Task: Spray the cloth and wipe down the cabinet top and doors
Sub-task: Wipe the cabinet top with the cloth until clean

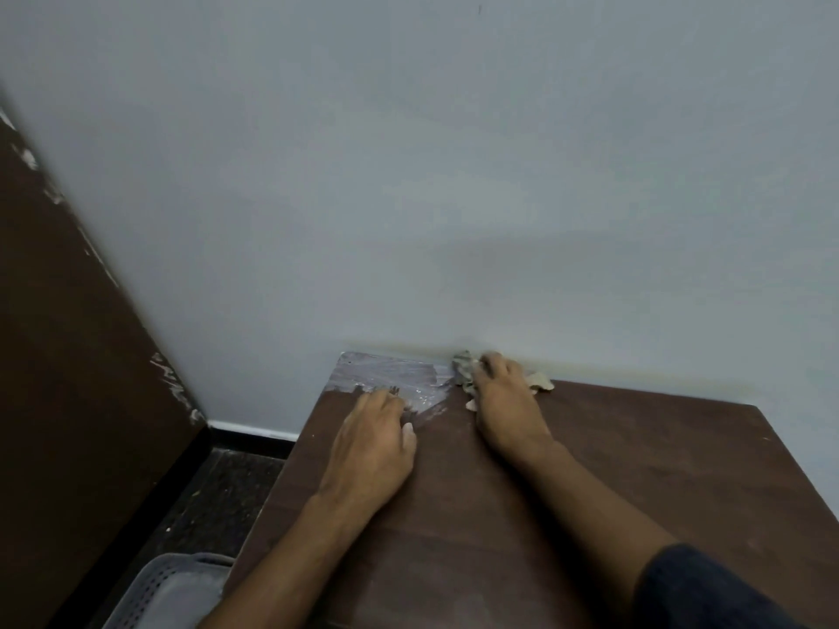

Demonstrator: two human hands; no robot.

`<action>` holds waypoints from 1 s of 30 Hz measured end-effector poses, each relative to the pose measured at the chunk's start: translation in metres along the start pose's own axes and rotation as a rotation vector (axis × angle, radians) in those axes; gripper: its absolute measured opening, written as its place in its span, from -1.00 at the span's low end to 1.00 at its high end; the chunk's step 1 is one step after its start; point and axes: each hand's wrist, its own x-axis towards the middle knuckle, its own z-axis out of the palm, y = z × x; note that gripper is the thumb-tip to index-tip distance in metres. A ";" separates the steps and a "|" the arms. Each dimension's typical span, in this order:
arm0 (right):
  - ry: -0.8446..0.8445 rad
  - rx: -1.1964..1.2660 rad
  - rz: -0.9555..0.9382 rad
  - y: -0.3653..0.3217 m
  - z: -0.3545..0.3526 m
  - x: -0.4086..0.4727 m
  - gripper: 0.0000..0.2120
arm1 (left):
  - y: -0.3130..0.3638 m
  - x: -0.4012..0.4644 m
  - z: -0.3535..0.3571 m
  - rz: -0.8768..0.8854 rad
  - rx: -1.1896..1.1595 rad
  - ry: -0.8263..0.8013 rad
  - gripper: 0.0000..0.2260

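Observation:
The dark brown wooden cabinet top [635, 469] fills the lower right of the head view. Its far left corner carries a wet, whitish smear [395, 374]. My right hand [504, 397] presses a crumpled beige and grey cloth [540, 382] flat against the top, right at the wall. The cloth sticks out on both sides of the hand. My left hand [372, 442] lies palm down on the top beside the smear, fingers straight. No spray bottle is in view. The cabinet doors are hidden.
A pale grey wall [454, 174] rises directly behind the cabinet. A dark brown door or panel [68, 356] with chipped paint stands at the left. A grey perforated basket [163, 592] sits on the dark floor at the cabinet's left side.

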 end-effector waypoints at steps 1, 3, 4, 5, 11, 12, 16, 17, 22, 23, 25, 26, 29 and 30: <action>-0.015 0.014 -0.059 -0.012 0.004 0.000 -0.59 | 0.000 0.000 0.001 0.009 0.004 0.000 -0.79; -0.047 0.022 -0.165 -0.021 0.009 0.000 -0.59 | 0.003 0.000 0.002 0.022 0.002 -0.007 -0.80; -0.048 0.011 -0.177 -0.016 0.008 0.004 -0.59 | 0.003 0.001 0.001 0.025 -0.003 -0.006 -0.80; -0.033 0.005 -0.150 -0.007 0.006 0.008 -0.58 | 0.002 0.000 0.000 0.025 -0.010 0.001 -0.80; 0.046 0.032 0.031 -0.025 0.014 0.009 -0.61 | -0.016 -0.004 -0.005 -0.045 -0.007 0.018 -0.77; 0.035 0.062 0.011 -0.040 0.018 0.005 -0.62 | -0.016 -0.003 -0.004 -0.049 -0.008 0.014 -0.77; -0.020 0.114 -0.207 -0.054 0.020 -0.009 -0.61 | -0.008 0.001 -0.002 -0.036 -0.037 -0.006 -0.73; -0.020 0.110 -0.211 -0.043 0.017 -0.008 -0.60 | -0.008 0.001 -0.003 -0.033 -0.038 -0.002 -0.73; 0.027 0.139 0.109 0.010 0.007 0.000 -0.60 | -0.014 -0.007 -0.008 -0.036 -0.050 0.026 -0.76; 0.019 0.134 0.120 0.003 0.007 -0.005 -0.60 | -0.014 -0.008 -0.007 -0.036 -0.053 0.023 -0.76; -0.012 0.151 0.024 -0.021 0.008 -0.025 -0.62 | -0.010 -0.008 -0.005 -0.023 -0.071 0.012 -0.75; -0.034 0.186 -0.062 -0.029 0.006 -0.039 -0.60 | -0.006 -0.007 -0.003 -0.012 -0.084 0.010 -0.75; -0.075 0.207 -0.168 -0.005 -0.004 -0.056 -0.52 | 0.005 -0.004 0.002 0.033 -0.100 0.013 -0.73; -0.059 0.193 -0.114 0.016 -0.007 -0.051 -0.52 | 0.008 -0.004 0.003 0.048 -0.099 0.014 -0.73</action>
